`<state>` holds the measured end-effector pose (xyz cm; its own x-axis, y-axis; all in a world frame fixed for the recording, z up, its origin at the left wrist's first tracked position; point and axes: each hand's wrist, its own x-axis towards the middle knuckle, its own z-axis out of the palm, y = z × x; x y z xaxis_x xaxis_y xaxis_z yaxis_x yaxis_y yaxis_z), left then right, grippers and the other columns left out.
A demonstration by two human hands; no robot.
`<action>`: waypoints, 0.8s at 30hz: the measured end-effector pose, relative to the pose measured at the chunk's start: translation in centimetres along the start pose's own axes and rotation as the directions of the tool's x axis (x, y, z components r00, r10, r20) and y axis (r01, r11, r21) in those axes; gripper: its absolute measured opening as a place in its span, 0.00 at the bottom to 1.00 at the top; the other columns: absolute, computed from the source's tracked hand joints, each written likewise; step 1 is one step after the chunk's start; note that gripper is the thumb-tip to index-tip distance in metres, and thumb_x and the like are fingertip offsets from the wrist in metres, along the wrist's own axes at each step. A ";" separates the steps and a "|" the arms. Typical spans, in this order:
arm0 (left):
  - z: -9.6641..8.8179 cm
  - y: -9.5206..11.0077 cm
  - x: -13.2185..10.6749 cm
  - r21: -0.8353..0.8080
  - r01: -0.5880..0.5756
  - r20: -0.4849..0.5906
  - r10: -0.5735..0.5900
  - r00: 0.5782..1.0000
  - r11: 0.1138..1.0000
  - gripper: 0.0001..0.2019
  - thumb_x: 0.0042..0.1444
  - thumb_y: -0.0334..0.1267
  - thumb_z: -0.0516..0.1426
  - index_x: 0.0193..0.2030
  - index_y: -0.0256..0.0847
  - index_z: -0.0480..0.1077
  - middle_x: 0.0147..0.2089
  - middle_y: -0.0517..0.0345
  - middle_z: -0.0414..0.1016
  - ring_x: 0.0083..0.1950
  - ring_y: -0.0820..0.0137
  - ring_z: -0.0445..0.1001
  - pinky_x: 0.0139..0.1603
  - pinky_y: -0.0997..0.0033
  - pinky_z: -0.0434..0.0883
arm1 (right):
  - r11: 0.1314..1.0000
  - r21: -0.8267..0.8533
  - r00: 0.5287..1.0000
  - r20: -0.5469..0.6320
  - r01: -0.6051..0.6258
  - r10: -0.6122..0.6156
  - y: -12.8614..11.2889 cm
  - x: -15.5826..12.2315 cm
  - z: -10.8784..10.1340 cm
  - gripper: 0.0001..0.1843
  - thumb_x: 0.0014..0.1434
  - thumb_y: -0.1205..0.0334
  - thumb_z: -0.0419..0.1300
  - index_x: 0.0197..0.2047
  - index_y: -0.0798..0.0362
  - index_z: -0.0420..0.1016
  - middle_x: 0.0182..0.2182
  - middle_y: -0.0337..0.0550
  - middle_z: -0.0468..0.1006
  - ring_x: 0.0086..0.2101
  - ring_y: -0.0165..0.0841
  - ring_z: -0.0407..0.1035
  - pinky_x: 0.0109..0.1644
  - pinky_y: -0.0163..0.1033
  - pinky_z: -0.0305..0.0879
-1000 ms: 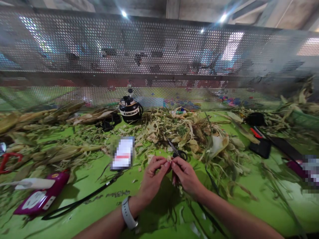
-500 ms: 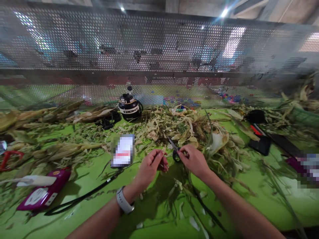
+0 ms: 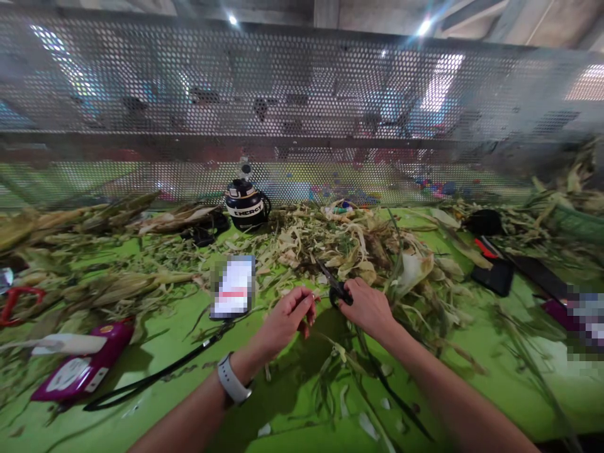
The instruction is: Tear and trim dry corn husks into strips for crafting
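Black-handled scissors point away from me over the edge of the dry scraps, and my right hand is closed on their handle loops. Just left of it is my left hand, its thumb and fingers pinched together; whatever may be between the fingertips is too small to make out. A pale watch circles the left wrist. Cut strips of green leaf lie on the green tabletop below and between the hands. Beyond the scissors spreads a heap of dry husk pieces.
A phone with a black strap lies left of my hands. Behind it stands a black jug. A purple packet is at the left, a black phone-like object at the right. A perforated metal screen closes the back.
My right hand has shifted slightly on the scissors, with the fingers now lower round the handle loops. My left hand has moved a little to the right, still pinched.
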<state>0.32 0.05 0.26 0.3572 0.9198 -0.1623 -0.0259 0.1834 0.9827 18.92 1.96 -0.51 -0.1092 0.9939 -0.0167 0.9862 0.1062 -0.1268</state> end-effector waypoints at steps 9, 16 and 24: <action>-0.6 0.4 0.2 0.016 -0.019 0.036 0.018 0.999 1.000 0.13 0.56 0.49 0.52 0.33 0.40 0.61 0.23 0.65 0.63 0.20 0.78 0.60 0.20 0.77 0.58 | 0.982 0.188 0.999 -0.014 -0.036 0.039 1.6 0.4 -0.1 0.11 0.51 0.59 0.56 0.37 0.53 0.72 0.36 0.45 0.78 0.38 0.37 0.71 0.38 0.35 0.58; -0.8 0.5 0.3 -0.002 -0.050 0.025 0.050 0.998 0.999 0.13 0.57 0.48 0.51 0.31 0.41 0.60 0.23 0.64 0.64 0.20 0.76 0.61 0.21 0.74 0.59 | 0.883 0.468 0.999 -0.010 -0.024 0.033 2.6 0.9 -0.4 0.09 0.48 0.61 0.57 0.34 0.55 0.71 0.28 0.43 0.77 0.29 0.33 0.70 0.33 0.34 0.60; -1.5 0.5 0.5 0.047 -0.138 0.029 0.137 0.990 0.989 0.12 0.60 0.47 0.47 0.32 0.40 0.60 0.27 0.60 0.65 0.24 0.75 0.64 0.20 0.75 0.58 | 0.335 0.924 0.955 0.247 -0.181 -0.165 1.5 0.1 -1.7 0.20 0.40 0.53 0.66 0.32 0.57 0.68 0.27 0.38 0.71 0.27 0.27 0.65 0.31 0.33 0.59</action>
<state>-0.88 1.08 0.55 0.3772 0.9258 -0.0240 -0.0307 0.0384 0.9988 20.65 2.29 1.00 -0.2979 0.9239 -0.2401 0.2356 -0.1726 -0.9564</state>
